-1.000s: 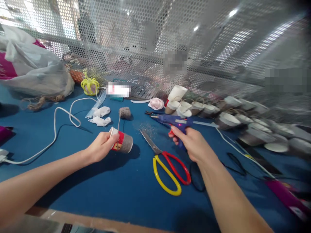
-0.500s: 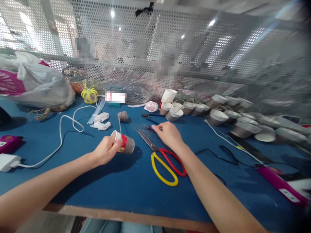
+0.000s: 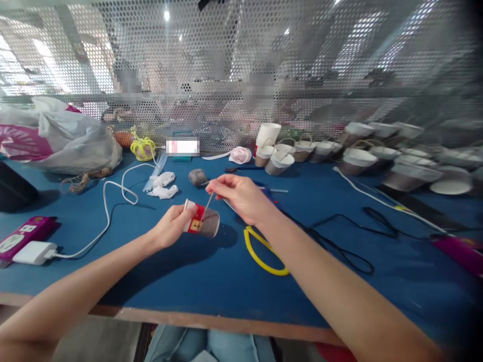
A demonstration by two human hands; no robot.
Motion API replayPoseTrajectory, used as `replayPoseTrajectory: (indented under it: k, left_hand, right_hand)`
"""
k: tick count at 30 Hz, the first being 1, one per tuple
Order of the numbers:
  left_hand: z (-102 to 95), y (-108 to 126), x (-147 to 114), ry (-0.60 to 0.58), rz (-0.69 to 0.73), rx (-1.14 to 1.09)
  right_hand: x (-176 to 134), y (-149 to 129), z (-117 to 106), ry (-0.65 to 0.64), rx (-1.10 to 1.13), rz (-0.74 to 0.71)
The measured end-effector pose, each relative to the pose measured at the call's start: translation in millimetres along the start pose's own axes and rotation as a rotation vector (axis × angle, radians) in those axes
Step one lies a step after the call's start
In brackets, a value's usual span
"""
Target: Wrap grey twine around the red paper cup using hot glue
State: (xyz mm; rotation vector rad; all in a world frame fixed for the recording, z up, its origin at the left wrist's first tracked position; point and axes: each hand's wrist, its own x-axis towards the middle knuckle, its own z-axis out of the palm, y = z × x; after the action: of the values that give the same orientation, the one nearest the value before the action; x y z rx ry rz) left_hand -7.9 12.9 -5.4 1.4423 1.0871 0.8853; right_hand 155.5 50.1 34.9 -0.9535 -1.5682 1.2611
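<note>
My left hand (image 3: 169, 227) is closed around the rim end of a paper cup (image 3: 211, 224), which lies tilted on its side above the table. Grey yarn is wound round the cup's base end, and a red printed band shows beside it. Just above the cup, my right hand (image 3: 243, 197) pinches a strand of grey yarn (image 3: 209, 202) that runs taut from the cup's side. Behind my hands rests a small ball of grey yarn (image 3: 197, 177). Scissors (image 3: 277, 272) lie under my right forearm; their yellow handle shows and most of the rest is hidden.
Several yarn-wrapped cups with handles (image 3: 356, 160) stand at the back right. A ribbon roll (image 3: 240, 155), white crumpled scraps (image 3: 163, 192) and a plastic bag (image 3: 75, 138) line the back. White cable (image 3: 107, 211) crosses the left; black cable (image 3: 362, 264) lies right.
My right hand has come left from beyond the scissors to the cup and now pinches the yarn strand. My left hand still holds the cup. The view has shifted slightly.
</note>
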Motion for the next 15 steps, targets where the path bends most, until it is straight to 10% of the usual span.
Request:
replayPoseTrajectory:
  k: [15]
  left_hand:
    - [19.5,8.3,-2.4,-0.008,-0.27,-0.195]
  right_hand:
    - [-27.7,-5.1,-8.6,0.208,-0.261,-0.2]
